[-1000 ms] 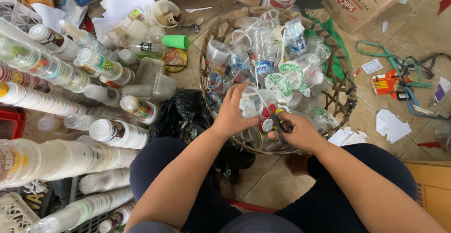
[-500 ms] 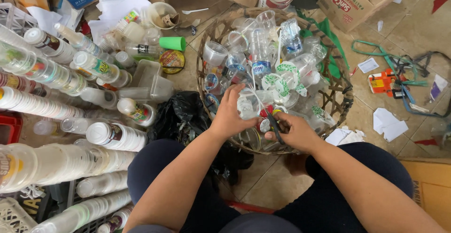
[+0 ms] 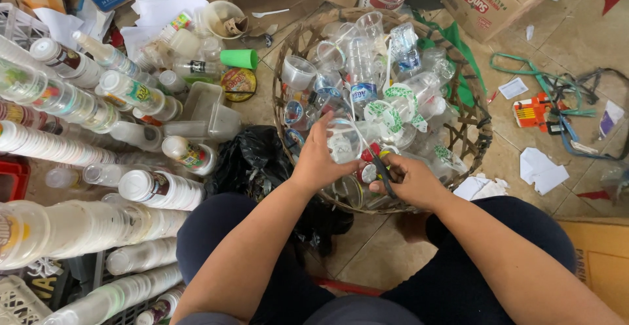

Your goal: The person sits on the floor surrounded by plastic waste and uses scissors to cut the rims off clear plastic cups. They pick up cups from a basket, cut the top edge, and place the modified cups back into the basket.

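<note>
Tiled floor is spreading below the head camera, cluttered with stacked cups and bottles left of the round woven bamboo basket (image 3: 481, 135). Over that basket's near rim, the left hand (image 3: 321, 161) is gripping a clear plastic cup (image 3: 344, 141), steadying it, while the right hand (image 3: 409, 181) is closing around black-handled scissors (image 3: 382, 168), apparently keeping cuttings falling inside.

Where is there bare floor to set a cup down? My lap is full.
Bare tile lies right of the woven basket, between it, the white paper scraps and the orange tool. Left is crowded: stacked cups, bottles and a black bag.
</note>
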